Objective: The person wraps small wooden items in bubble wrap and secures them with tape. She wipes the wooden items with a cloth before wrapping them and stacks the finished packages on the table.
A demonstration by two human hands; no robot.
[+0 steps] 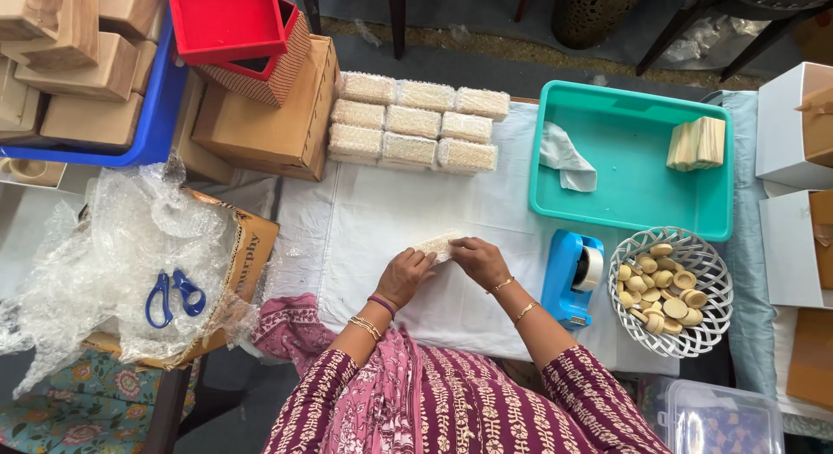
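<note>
At the white-covered table (364, 220), my left hand (404, 274) and right hand (479, 261) both close around a small bubble-wrapped block (436, 243), held just above the cloth. The blue tape dispenser (570, 276) sits near my right wrist, finished bundles (415, 123) stacked ahead. A loosened pinch could, I judge, let the wrap spring open before it is taped.
</note>
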